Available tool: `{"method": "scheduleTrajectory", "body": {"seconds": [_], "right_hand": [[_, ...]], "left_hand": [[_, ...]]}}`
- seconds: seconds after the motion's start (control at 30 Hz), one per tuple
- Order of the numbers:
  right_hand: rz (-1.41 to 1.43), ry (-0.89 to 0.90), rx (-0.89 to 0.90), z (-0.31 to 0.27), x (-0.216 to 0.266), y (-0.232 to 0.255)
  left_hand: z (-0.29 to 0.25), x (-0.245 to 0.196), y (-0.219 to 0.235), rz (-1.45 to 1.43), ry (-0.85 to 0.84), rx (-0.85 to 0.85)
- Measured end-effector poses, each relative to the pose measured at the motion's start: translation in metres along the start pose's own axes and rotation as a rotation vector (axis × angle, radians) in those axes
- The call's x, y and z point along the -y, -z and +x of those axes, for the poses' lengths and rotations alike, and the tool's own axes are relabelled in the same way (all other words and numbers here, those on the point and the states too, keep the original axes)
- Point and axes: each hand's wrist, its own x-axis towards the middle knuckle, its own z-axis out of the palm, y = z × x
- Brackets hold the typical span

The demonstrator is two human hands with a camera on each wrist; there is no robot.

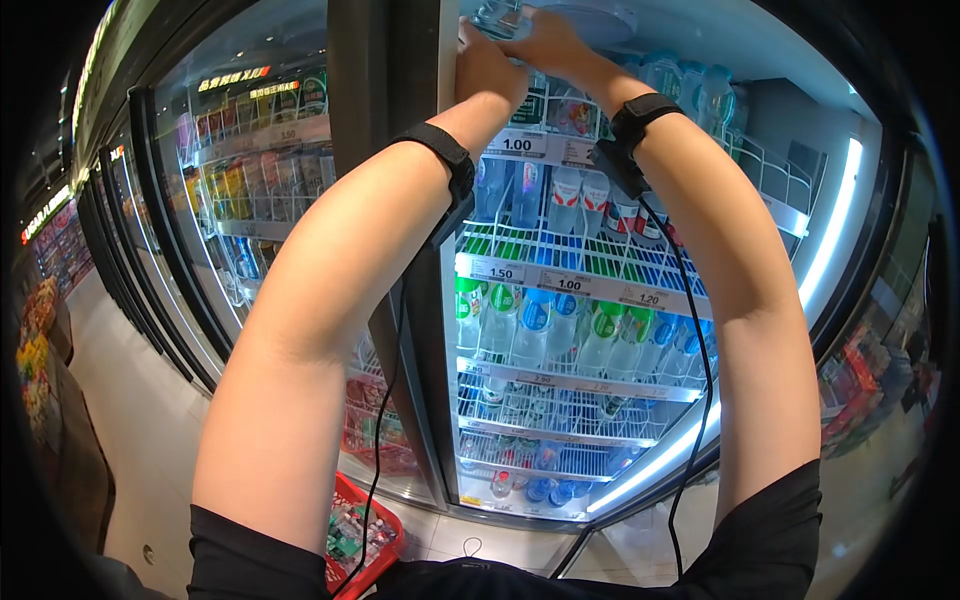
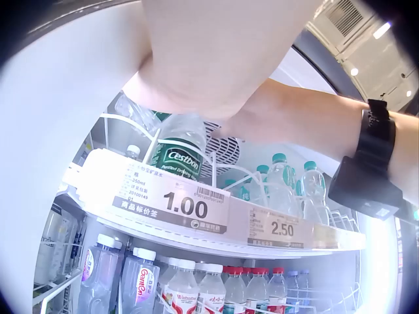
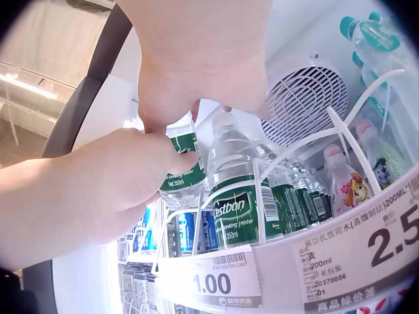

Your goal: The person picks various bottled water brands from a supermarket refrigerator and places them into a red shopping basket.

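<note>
High in the opened drinks fridge, my left hand point(image 1: 488, 72) grips a clear water bottle point(image 3: 178, 182) with a green label, its thumb across the label. My right hand point(image 1: 552, 46) comes from the other side, fingers curled at the top of the same bottle; its fingertips are mostly hidden in the right wrist view. Just beside the held bottle, another Cestbon water bottle point(image 3: 234, 196) stands upright behind the white wire rail, with more of the same kind in a row behind it. A 1.00 price tag point(image 2: 185, 205) is fixed below them.
Small bottles with pink caps point(image 3: 347, 180) and teal-capped bottles point(image 2: 281, 176) stand farther right on the shelf. Lower shelves point(image 1: 560, 280) hold many drinks. The dark door frame point(image 1: 385, 100) runs close on the left. A red basket point(image 1: 392, 545) with packages is on the floor.
</note>
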Motion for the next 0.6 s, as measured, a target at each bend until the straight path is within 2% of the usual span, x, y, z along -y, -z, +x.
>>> {"method": "scheduleTrajectory", "body": {"seconds": [0.07, 0.1, 0.17, 0.2, 0.27, 0.37, 0.43, 0.6], "right_hand": [[-0.152, 0.145, -0.087, 0.007, -0.004, -0.014], [-0.147, 0.141, -0.089, 0.007, -0.008, -0.024], [-0.280, 0.131, -0.101, 0.014, -0.011, -0.040], [-0.272, 0.136, -0.104, 0.013, -0.001, -0.035], [-0.298, -0.088, 0.179, 0.006, 0.025, -0.015], [-0.375, -0.139, 0.268, 0.017, 0.020, -0.016], [-0.404, -0.134, 0.248, 0.019, 0.017, -0.020], [-0.504, -0.071, 0.200, 0.008, 0.029, -0.019]], "left_hand": [[-0.001, 0.009, -0.004, -0.142, 0.087, 0.109], [-0.001, 0.017, -0.011, -0.137, 0.085, 0.113], [0.007, 0.030, -0.023, -0.238, 0.200, 0.098], [0.004, 0.023, -0.012, -0.230, 0.199, 0.092], [-0.011, -0.006, 0.016, -0.268, 0.320, 0.190], [-0.009, 0.001, 0.010, -0.266, 0.328, 0.210], [-0.006, 0.005, 0.007, -0.278, 0.313, 0.179], [-0.007, 0.014, -0.001, -0.267, 0.350, 0.277]]}}
